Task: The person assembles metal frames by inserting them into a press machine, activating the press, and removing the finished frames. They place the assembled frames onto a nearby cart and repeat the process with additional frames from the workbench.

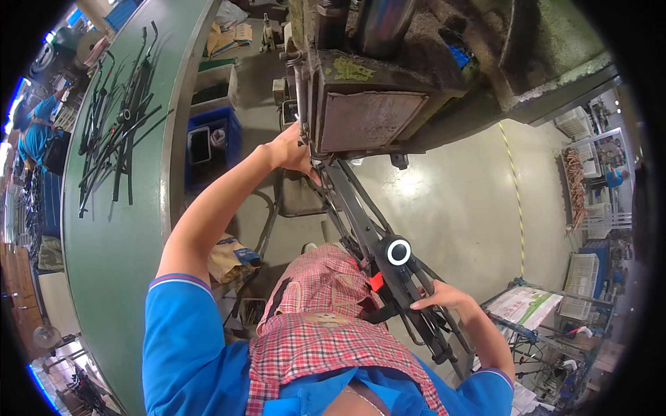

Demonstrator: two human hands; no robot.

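A long folded frame of black metal tubes (357,211) slants from beneath a worn, heavy machine head (378,118) down towards my right side. On its joint is a round black hub with a white ring (398,252), and a small red piece (377,281) shows beside it. My left hand (293,149) is closed around the frame's far end, right against the machine's edge; some of its fingers are hidden there. Nearer to me, my right hand (442,297) grips the tubes below the hub, thumb on top and the other fingers partly behind the frame.
Similar black frames (125,114) lie on a long green table (111,277) at my left. Beside it stand a blue bin (232,139) and a cardboard box (232,256). At right are a rack (527,305) and a yellow floor line (515,187). Other people work far off.
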